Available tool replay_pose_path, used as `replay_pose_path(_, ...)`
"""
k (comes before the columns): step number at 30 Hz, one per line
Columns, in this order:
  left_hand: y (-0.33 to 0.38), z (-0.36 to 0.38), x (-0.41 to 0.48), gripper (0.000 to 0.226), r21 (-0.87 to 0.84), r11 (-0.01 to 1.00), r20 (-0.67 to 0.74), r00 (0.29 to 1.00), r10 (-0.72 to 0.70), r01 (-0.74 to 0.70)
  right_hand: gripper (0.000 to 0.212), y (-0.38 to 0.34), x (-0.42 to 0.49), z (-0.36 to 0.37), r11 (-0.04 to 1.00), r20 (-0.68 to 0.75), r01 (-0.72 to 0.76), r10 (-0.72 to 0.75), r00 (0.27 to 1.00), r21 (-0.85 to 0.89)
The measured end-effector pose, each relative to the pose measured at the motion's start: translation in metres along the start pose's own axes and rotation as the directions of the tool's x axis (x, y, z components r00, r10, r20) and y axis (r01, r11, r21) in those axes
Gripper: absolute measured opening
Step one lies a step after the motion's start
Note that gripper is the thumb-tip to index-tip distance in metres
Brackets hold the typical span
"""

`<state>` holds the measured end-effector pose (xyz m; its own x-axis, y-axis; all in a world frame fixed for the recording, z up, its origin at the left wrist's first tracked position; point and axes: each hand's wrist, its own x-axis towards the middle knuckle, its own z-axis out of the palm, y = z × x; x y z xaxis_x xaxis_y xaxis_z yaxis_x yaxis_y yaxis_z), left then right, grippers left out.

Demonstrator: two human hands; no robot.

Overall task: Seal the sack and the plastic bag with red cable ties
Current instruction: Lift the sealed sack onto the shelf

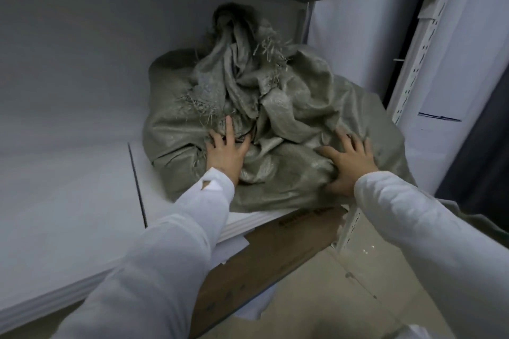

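— On the white shelf (82, 173), what lies there?
— A woven sack (289, 107), slumped, its neck loose. The left hand (224, 151) and right hand (348, 159) press on it, fingers spread, clasping nothing.

Both white sleeves (165, 242) reach forward. The left hand (224, 151) lies palm down with its fingers spread. The right hand (349, 162) is flat too, fingers wide apart.

I see a shelf (413, 69) bay, its deck covered by a stack of white sheets (82, 187). A grey-green woven sack (289, 118) sits directly on the stack, toward the shelf's back right corner, top bunched and frayed. Brown cardboard (275, 250) pokes out below the stack's front edge.
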<state>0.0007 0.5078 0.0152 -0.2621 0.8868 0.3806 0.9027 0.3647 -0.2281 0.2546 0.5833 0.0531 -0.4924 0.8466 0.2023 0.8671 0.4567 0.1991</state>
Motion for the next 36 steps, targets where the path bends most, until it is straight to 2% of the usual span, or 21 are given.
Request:
replay_pose_path(2, 0.002, 0.001, 0.008, 0.071, -0.034, 0.999, 0.031, 0.999, 0.027, -0.026, 0.116, -0.01, -0.008, -0.002, 0.995, -0.06, -0.014, 0.02, 0.998, 0.102)
replay_pose_path(4, -0.003, -0.002, 0.007, 0.09, -0.104, 0.991, 0.09, 0.991, 0.094, -0.085, 0.122, -0.033, -0.02, -0.003, 0.99, -0.168, 0.009, 0.014, 0.986, 0.139)
replay_pose_path(6, -0.012, -0.006, -0.005, 0.109, -0.191, 0.971, 0.116, 0.979, 0.168, -0.144, 0.118, -0.062, -0.031, 0.003, 0.995, -0.247, 0.063, -0.041, 0.968, 0.082)
replay_pose_path(8, -0.021, -0.009, -0.026, 0.115, -0.22, 0.959, 0.045, 0.98, 0.194, -0.179, 0.106, -0.087, -0.039, 0.011, 0.993, -0.295, 0.116, -0.107, 0.95, 0.013)
replay_pose_path(10, -0.029, -0.009, -0.052, 0.113, -0.165, 0.967, -0.067, 0.98, 0.186, -0.195, 0.097, -0.103, -0.044, 0.015, 0.992, -0.323, 0.123, -0.125, 0.938, -0.025)
replay_pose_path(12, -0.032, -0.008, -0.074, 0.115, -0.031, 0.978, -0.128, 0.971, 0.201, -0.206, 0.094, -0.111, -0.047, 0.014, 0.993, -0.335, 0.111, -0.113, 0.935, -0.028)
replay_pose_path(15, -0.027, -0.002, -0.088, 0.117, 0.076, 0.983, -0.095, 0.98, 0.174, -0.167, 0.095, -0.12, -0.053, 0.013, 0.995, -0.344, 0.101, -0.102, 0.933, -0.023)
replay_pose_path(18, -0.021, 0.002, -0.083, 0.1, -0.031, 0.992, 0.001, 0.993, 0.12, -0.12, 0.095, -0.129, -0.055, 0.015, 0.999, -0.312, 0.033, -0.028, 0.95, 0.011)
replay_pose_path(23, -0.027, 0.025, -0.057, 0.085, 0.009, 0.99, 0.091, 0.986, 0.143, -0.144, 0.097, -0.112, -0.041, 0.028, 0.955, -0.112, -0.219, 0.244, 0.963, 0.199)
replay_pose_path(25, -0.037, 0.034, -0.044, 0.077, -0.024, 0.993, 0.143, 0.982, 0.12, -0.117, 0.095, -0.091, -0.032, 0.032, 0.938, -0.039, -0.209, 0.228, 0.973, 0.276)
replay_pose_path(27, -0.049, 0.038, -0.031, 0.066, -0.088, 0.992, 0.216, 0.97, 0.112, -0.095, 0.093, -0.071, -0.022, 0.03, 0.936, 0.005, -0.119, 0.124, 0.992, 0.332)
replay_pose_path(30, -0.055, 0.026, -0.016, 0.06, -0.188, 0.979, 0.325, 0.935, 0.141, -0.082, 0.081, -0.051, -0.01, 0.009, 0.944, 0.055, -0.041, 0.025, 0.998, 0.327)
replay_pose_path(31, -0.053, 0.019, -0.015, 0.056, -0.211, 0.975, 0.332, 0.933, 0.141, -0.072, 0.072, -0.05, -0.009, -0.003, 0.96, 0.01, -0.036, 0.035, 0.999, 0.279)
replay_pose_path(32, -0.051, 0.013, -0.016, 0.053, -0.234, 0.971, 0.318, 0.939, 0.129, -0.054, 0.064, -0.05, -0.008, -0.017, 0.968, -0.109, -0.044, 0.073, 0.991, 0.248)
replay_pose_path(33, -0.048, 0.007, -0.017, 0.051, -0.255, 0.966, 0.286, 0.952, 0.114, -0.039, 0.058, -0.052, -0.008, -0.032, 0.965, -0.274, -0.066, 0.137, 0.952, 0.253)
replay_pose_path(35, -0.045, -0.003, -0.02, 0.053, -0.286, 0.958, 0.203, 0.976, 0.074, -0.013, 0.058, -0.056, -0.004, -0.058, 0.943, -0.564, -0.082, 0.26, 0.784, 0.322)
replay_pose_path(36, -0.044, -0.009, -0.022, 0.055, -0.298, 0.955, 0.177, 0.983, 0.055, 0.0, 0.064, -0.055, 0.002, -0.07, 0.926, -0.63, -0.081, 0.313, 0.71, 0.368)
